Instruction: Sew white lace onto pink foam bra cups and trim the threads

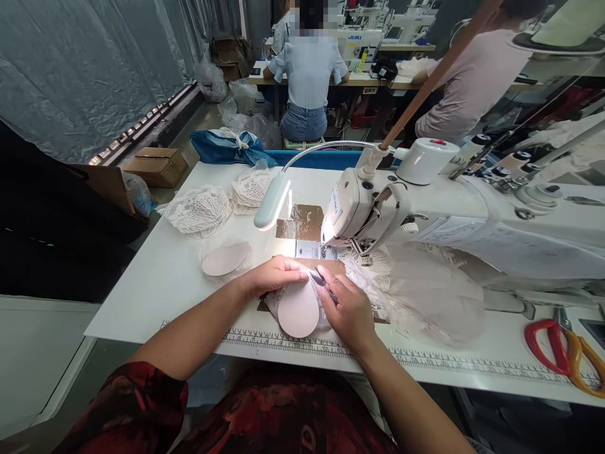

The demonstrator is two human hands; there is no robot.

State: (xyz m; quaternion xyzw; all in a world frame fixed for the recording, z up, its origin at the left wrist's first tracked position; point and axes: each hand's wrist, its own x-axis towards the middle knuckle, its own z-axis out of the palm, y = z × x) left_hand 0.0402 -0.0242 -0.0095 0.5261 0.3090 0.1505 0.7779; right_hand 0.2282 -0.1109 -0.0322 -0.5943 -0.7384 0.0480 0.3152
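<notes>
Below the sewing machine's needle area, my left hand [274, 276] pinches the upper edge of a pale pink bra cup [299, 312] with white lace around it. My right hand [348, 310] is closed around small dark thread snips [328, 285], whose tip points at the cup's top edge, close to my left fingertips. Whether the blades touch a thread is too small to tell. Another pale cup [227, 258] in sheer fabric lies left of my hands. White lace and sheer fabric [425, 290] spread over the table to the right.
The white sewing machine [363, 208] stands just beyond my hands, with a lamp [273, 200] arching left. Lace bundles [201, 210] lie at the back left. Red- and orange-handled scissors [558, 347] rest at the right edge. A printed ruler [425, 359] runs along the front. People sit ahead.
</notes>
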